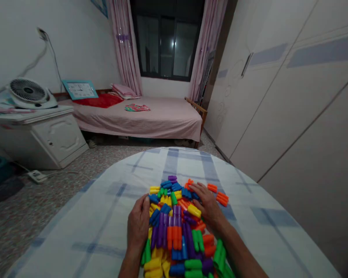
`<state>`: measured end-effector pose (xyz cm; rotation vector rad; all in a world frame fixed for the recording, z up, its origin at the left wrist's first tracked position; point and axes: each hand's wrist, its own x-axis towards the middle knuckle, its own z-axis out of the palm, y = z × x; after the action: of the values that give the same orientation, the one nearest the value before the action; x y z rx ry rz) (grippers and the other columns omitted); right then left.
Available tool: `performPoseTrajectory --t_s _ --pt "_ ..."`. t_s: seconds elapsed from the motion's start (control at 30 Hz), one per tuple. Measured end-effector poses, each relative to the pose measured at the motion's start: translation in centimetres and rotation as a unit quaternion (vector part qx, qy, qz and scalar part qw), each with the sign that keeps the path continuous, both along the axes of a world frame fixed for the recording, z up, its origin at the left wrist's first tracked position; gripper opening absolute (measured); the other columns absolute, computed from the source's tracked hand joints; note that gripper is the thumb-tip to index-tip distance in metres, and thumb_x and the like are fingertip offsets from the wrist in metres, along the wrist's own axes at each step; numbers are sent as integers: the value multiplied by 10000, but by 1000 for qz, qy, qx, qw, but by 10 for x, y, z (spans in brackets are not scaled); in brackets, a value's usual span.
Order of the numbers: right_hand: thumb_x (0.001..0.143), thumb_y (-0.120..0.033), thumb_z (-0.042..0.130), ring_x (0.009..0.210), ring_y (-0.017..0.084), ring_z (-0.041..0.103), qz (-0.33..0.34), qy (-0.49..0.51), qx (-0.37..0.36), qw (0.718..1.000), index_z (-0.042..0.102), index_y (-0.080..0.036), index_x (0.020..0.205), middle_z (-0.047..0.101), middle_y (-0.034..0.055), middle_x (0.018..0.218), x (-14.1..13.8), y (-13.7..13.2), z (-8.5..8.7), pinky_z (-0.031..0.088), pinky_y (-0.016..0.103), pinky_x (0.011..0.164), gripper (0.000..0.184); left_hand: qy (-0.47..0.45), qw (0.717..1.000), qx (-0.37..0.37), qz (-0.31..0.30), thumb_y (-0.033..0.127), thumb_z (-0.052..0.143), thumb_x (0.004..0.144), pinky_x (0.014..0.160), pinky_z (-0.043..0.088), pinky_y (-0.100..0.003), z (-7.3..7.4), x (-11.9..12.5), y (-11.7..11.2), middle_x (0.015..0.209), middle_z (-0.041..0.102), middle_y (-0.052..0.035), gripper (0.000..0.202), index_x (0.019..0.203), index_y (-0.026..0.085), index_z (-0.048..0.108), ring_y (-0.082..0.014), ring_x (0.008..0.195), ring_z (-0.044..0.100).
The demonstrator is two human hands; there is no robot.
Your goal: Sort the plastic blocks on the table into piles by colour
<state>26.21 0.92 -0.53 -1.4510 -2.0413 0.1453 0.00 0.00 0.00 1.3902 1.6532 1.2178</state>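
Observation:
A heap of plastic building blocks, made of short joined tubes in purple, orange, blue, green and yellow, lies on the round table. Along the heap's left edge rests my left hand, cupped against the blocks with its fingers pointing forward; its far fingers are partly hidden. My right hand lies over the heap's far right side, fingers stretched out and touching orange and blue blocks. Beneath its thumb side is a yellow block. Neither hand visibly grips a block.
Loose orange blocks lie just right of the heap. A checked cloth covers the table. Beyond stand a bed, a white cabinet with a fan on it, and a wardrobe at right.

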Motion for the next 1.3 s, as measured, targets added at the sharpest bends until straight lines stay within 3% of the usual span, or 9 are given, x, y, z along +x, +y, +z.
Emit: performPoseTrajectory --t_s 0.13,0.3,0.6,0.8,0.9,1.07,1.3 --pt "795 -150 505 1043 212 529 -22 0 -8 1000 597 -220 1121 578 79 1125 -4 -3 9 426 392 914 345 4 1000 0 -2 534 359 834 927 437 -349 1 0 0 1096 657 -92 523 1090 162 622 -240 1033 588" --pt "821 -148 467 940 215 541 -32 10 12 999 603 -187 957 594 82 965 -2 -4 13 439 372 847 196 4 1000 2 0 526 366 837 922 441 -345 2 1 -1 1106 656 -90 516 1098 163 625 -238 1032 591" --pt "775 -127 443 879 205 563 -44 30 1 999 570 -192 900 628 65 908 -2 -3 7 445 343 796 189 6 1000 2 -2 531 365 840 909 443 -361 0 -1 0 1117 650 -102 523 1103 159 622 -248 1023 588" --pt "776 -171 434 794 196 580 -99 69 11 993 574 -191 798 626 50 800 3 -1 5 458 332 741 143 8 1000 6 -1 517 379 836 905 448 -355 0 -1 -1 1100 659 -92 506 1103 164 626 -242 1015 594" --pt "796 -185 428 894 206 591 -110 96 24 989 605 -178 932 650 69 908 4 0 4 461 362 821 223 7 1000 6 3 518 379 834 906 448 -354 1 0 -1 1099 660 -89 505 1096 167 629 -243 1023 594" --pt "841 -232 459 1190 222 475 -7 46 -3 999 512 -260 1267 568 51 1252 -3 -8 6 357 436 1015 431 1 1000 2 5 516 388 827 919 441 -358 2 0 0 1095 662 -94 501 1082 163 635 -248 1036 589" --pt "850 -271 493 1021 207 550 -22 61 -3 998 553 -232 1169 613 54 1104 -7 -8 7 431 375 903 327 -2 1000 8 8 502 389 835 906 446 -338 0 0 0 1076 670 -82 470 1060 175 642 -237 1019 599"
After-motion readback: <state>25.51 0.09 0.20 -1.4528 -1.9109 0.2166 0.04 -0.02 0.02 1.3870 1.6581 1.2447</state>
